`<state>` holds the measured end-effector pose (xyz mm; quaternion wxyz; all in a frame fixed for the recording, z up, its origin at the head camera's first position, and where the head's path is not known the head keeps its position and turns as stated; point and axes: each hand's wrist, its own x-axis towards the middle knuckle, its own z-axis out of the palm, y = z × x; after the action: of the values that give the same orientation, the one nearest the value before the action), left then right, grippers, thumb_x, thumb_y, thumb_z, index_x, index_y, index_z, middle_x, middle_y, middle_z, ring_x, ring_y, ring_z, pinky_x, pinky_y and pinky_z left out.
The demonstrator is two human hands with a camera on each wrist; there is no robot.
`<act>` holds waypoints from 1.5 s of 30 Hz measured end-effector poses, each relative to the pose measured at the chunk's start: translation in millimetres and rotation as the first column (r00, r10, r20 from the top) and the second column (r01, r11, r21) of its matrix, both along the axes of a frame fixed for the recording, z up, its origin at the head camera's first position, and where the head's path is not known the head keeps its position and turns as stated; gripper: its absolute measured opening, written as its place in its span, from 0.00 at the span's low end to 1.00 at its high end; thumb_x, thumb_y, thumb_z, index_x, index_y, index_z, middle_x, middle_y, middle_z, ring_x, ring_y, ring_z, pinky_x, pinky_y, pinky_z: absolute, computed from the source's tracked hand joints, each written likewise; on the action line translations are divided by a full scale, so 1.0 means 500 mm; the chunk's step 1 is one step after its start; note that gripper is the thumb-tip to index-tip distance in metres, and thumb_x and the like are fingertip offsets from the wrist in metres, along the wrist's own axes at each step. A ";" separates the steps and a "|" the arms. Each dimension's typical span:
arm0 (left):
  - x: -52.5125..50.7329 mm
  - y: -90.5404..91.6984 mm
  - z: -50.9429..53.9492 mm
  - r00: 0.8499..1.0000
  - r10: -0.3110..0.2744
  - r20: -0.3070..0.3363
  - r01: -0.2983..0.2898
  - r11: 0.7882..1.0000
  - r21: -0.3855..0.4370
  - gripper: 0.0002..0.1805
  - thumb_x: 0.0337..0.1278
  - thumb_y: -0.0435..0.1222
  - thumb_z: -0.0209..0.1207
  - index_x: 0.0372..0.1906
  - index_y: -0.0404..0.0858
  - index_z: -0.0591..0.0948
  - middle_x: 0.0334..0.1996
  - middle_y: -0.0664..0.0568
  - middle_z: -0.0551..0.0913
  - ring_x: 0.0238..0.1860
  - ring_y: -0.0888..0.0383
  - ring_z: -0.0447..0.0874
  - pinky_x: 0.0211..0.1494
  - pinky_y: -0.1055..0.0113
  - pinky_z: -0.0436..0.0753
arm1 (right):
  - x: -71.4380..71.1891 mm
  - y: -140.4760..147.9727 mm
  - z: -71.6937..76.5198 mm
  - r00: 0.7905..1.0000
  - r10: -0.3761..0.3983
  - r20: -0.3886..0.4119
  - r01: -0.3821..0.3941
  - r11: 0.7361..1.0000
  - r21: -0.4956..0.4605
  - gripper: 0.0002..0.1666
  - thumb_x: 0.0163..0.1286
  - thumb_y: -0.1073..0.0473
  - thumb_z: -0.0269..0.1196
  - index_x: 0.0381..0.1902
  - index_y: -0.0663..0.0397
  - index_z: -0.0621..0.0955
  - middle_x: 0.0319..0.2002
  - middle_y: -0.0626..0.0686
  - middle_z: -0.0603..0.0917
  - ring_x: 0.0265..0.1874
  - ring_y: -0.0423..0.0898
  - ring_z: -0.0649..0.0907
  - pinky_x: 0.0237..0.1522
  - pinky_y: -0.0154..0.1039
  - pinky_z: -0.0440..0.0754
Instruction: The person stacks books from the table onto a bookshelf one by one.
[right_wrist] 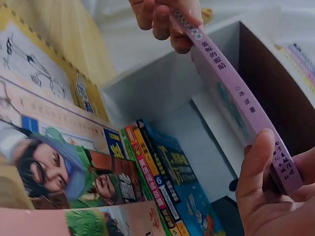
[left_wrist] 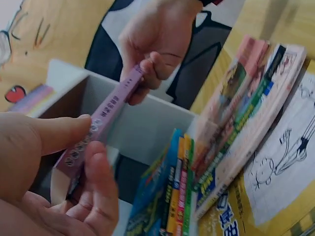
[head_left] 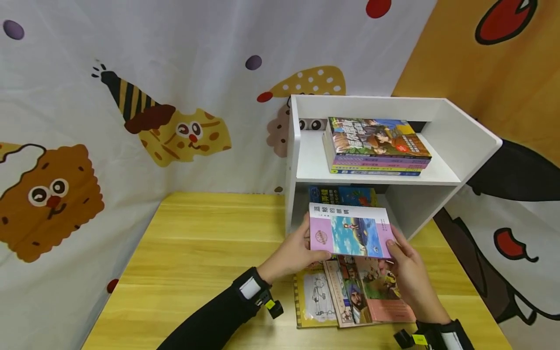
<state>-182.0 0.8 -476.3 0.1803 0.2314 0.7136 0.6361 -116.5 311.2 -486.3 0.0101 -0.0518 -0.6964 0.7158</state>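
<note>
A pink-and-white book (head_left: 356, 231) with a blue sea picture on its cover is held by both hands in front of the shelf's lower compartment. My left hand (head_left: 295, 250) grips its left end, thumb on the cover. The right hand (head_left: 409, 272) pinches the opposite end between thumb and fingers. In the left wrist view the book's purple spine (left_wrist: 103, 115) runs between the two hands; the right wrist view shows the same spine (right_wrist: 246, 108) with its printed title. Below the held book, several books (head_left: 358, 296) lie overlapping on the table.
A white two-level shelf (head_left: 293, 146) stands on the wooden table (head_left: 210, 243). Its upper level carries a stack of books (head_left: 378, 146). Several more books, one with a blue cover (head_left: 354, 195), lie in the lower level. A cartoon-printed curtain (head_left: 197, 48) hangs behind.
</note>
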 end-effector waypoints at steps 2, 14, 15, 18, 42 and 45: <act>-0.013 0.008 -0.013 0.999 0.031 -0.028 -0.032 0.999 -0.025 0.60 0.67 0.37 0.77 0.92 0.51 0.51 0.58 0.48 0.91 0.45 0.61 0.94 0.46 0.63 0.94 | -0.013 0.007 0.000 1.000 -0.006 0.016 0.006 1.000 0.009 0.43 0.92 0.48 0.50 0.93 0.49 0.47 0.46 0.41 0.87 0.28 0.40 0.84 0.32 0.32 0.87; -0.070 0.049 -0.103 0.988 0.118 -0.099 -0.127 0.987 -0.093 0.34 0.73 0.47 0.72 0.79 0.47 0.76 0.42 0.56 0.92 0.30 0.52 0.87 0.28 0.66 0.83 | -0.070 0.055 -0.041 0.990 0.054 0.128 -0.057 0.998 0.020 0.47 0.92 0.44 0.49 0.93 0.52 0.41 0.41 0.42 0.89 0.31 0.38 0.87 0.37 0.32 0.90; -0.072 0.050 -0.108 0.986 0.128 -0.103 -0.138 0.985 -0.106 0.32 0.74 0.48 0.72 0.77 0.47 0.78 0.41 0.57 0.92 0.30 0.55 0.87 0.28 0.67 0.83 | -0.075 0.057 -0.047 0.987 0.062 0.145 -0.063 0.998 0.006 0.48 0.92 0.43 0.50 0.93 0.52 0.41 0.42 0.41 0.89 0.32 0.38 0.88 0.39 0.31 0.90; -0.074 0.056 -0.123 0.983 0.143 -0.115 -0.160 0.974 -0.162 0.26 0.76 0.49 0.69 0.72 0.47 0.82 0.40 0.58 0.90 0.30 0.61 0.84 0.30 0.68 0.82 | -0.080 0.067 -0.065 0.980 0.083 0.182 -0.083 0.997 -0.007 0.51 0.91 0.43 0.53 0.92 0.52 0.38 0.46 0.41 0.87 0.37 0.36 0.89 0.46 0.31 0.91; -0.116 0.085 -0.150 0.925 0.222 -0.309 -0.332 0.866 -0.374 0.21 0.79 0.46 0.66 0.66 0.40 0.85 0.26 0.58 0.86 0.19 0.64 0.75 0.23 0.69 0.75 | -0.162 0.080 -0.108 0.995 0.045 0.090 -0.098 0.616 0.782 0.51 0.86 0.33 0.58 0.89 0.58 0.59 0.60 0.69 0.84 0.48 0.58 0.86 0.36 0.42 0.81; -0.119 0.088 -0.150 0.910 0.214 -0.354 -0.350 0.855 -0.382 0.18 0.79 0.45 0.66 0.62 0.40 0.86 0.25 0.57 0.85 0.18 0.64 0.75 0.21 0.69 0.75 | -0.170 0.081 -0.107 0.995 0.044 0.092 -0.100 0.593 0.799 0.49 0.87 0.36 0.58 0.90 0.58 0.57 0.60 0.69 0.86 0.48 0.59 0.88 0.41 0.48 0.86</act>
<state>-241.7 44.6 -551.2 0.0213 0.1700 0.8832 0.4367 -201.7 351.5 -540.0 -0.0184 -0.0360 -0.9452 0.3240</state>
